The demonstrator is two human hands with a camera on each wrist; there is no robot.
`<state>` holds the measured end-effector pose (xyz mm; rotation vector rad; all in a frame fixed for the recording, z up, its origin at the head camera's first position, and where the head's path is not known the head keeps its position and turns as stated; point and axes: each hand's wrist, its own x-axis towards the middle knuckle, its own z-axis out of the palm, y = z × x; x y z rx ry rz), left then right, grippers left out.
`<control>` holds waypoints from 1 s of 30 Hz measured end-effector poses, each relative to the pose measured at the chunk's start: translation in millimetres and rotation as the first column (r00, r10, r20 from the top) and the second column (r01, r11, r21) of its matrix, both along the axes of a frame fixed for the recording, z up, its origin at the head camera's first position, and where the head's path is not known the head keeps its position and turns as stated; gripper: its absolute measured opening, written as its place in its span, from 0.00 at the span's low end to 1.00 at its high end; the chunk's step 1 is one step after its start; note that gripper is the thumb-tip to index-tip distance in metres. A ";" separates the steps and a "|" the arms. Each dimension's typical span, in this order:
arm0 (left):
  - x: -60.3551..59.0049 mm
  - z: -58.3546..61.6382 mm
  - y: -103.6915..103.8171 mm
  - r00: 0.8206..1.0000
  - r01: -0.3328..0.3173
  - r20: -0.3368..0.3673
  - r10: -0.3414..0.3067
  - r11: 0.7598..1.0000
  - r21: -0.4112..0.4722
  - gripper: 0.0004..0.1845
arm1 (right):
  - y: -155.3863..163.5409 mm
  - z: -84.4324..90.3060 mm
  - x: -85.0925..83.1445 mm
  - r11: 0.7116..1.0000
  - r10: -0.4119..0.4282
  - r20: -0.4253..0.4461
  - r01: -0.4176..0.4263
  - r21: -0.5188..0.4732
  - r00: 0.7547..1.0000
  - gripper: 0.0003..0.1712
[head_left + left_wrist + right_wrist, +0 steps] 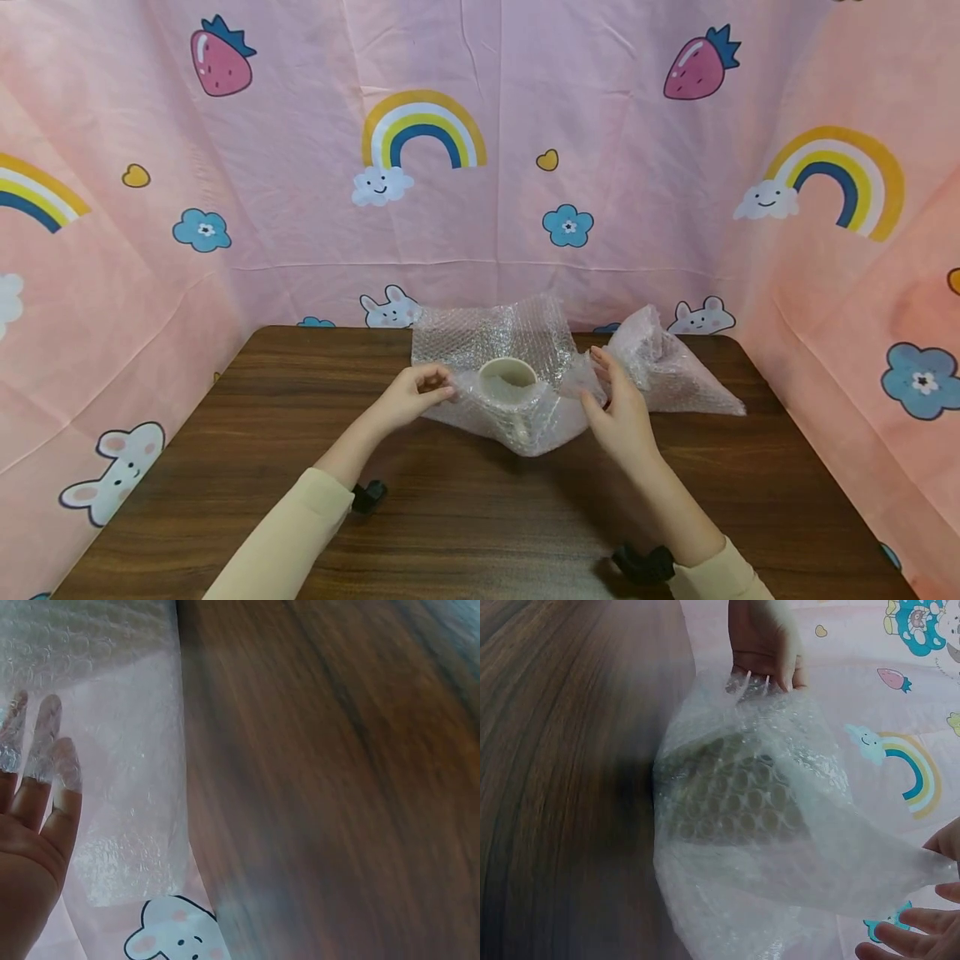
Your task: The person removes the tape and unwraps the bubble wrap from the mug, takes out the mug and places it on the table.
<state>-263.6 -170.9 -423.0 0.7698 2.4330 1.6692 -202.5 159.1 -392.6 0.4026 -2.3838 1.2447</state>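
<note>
A cream-coloured cup (507, 371) stands upright on a sheet of bubble wrap (491, 329), its round mouth facing up. The front of the sheet is folded up over the near side of the cup, whose body shows blurred through the bubbles in the right wrist view. At the cup's left, my left hand (416, 393) pinches one side of the wrap; in the left wrist view its fingers (49, 742) lie behind the clear film. To the right, my right hand (621, 412) pinches a gathered corner (922, 874) between thumb and finger, its other fingers spread.
A second bundle of bubble wrap (678, 379) lies at the back right, close behind my right hand. The dark wooden table (450, 533) ends at a pink printed cloth (300, 167) hanging around the back and sides. Black wrist mounts (643, 565) sit under both wrists.
</note>
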 end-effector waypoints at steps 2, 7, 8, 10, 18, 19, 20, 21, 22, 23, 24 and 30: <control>2.0 0.5 -2.5 1.000 0.010 0.012 -0.010 1.000 0.009 0.05 | 2.4 2.1 1.2 1.000 -0.003 -0.014 0.003 0.020 1.000 0.34; 6.1 -1.4 -9.0 0.999 0.035 0.019 -0.035 0.999 0.011 0.03 | 6.8 6.4 3.9 0.995 -0.016 -0.079 0.024 0.098 0.997 0.40; 9.1 1.9 -8.9 0.999 0.045 0.020 -0.045 0.999 0.011 0.03 | 7.7 6.9 4.5 0.993 -0.017 -0.089 0.027 0.115 0.996 0.42; 10.8 1.7 -10.1 0.998 0.061 0.031 -0.062 0.998 0.022 0.03 | 10.0 8.0 5.8 0.987 -0.015 -0.098 0.031 0.156 0.995 0.42; 15.2 -3.6 -13.9 0.991 0.123 0.051 -0.122 0.992 -0.005 0.02 | 19.4 10.1 7.5 0.943 0.038 -0.070 -0.012 0.334 0.997 0.34; 15.8 -4.5 -14.5 0.990 0.132 0.053 -0.131 0.991 -0.014 0.02 | 20.1 10.0 7.3 0.933 0.045 -0.070 -0.017 0.359 0.997 0.33; 16.4 -5.2 -14.9 0.988 0.145 0.055 -0.144 0.989 -0.017 0.02 | 20.8 9.9 7.4 0.923 0.049 -0.069 -0.019 0.383 0.996 0.32; 16.9 -6.3 -15.2 0.986 0.155 0.057 -0.153 0.988 -0.023 0.02 | 21.1 10.3 7.8 0.913 0.052 -0.062 -0.023 0.407 0.997 0.31; 17.4 -7.4 -15.3 0.985 0.166 0.060 -0.164 0.986 -0.025 0.02 | 21.5 10.8 8.4 0.904 0.051 -0.051 -0.024 0.428 0.997 0.31; 17.8 -8.4 -15.4 0.982 0.180 0.060 -0.179 0.983 -0.027 0.03 | 21.7 11.6 9.2 0.895 0.046 -0.035 -0.026 0.445 0.998 0.31; 18.2 -9.5 -15.5 0.979 0.196 0.064 -0.194 0.980 -0.022 0.03 | 22.0 12.1 9.9 0.887 0.038 -0.021 -0.024 0.461 0.999 0.30; 20.9 -14.6 -15.2 0.954 0.291 0.073 -0.290 0.957 0.000 0.03 | 24.1 15.5 13.5 0.856 -0.008 0.013 0.000 0.517 1.000 0.26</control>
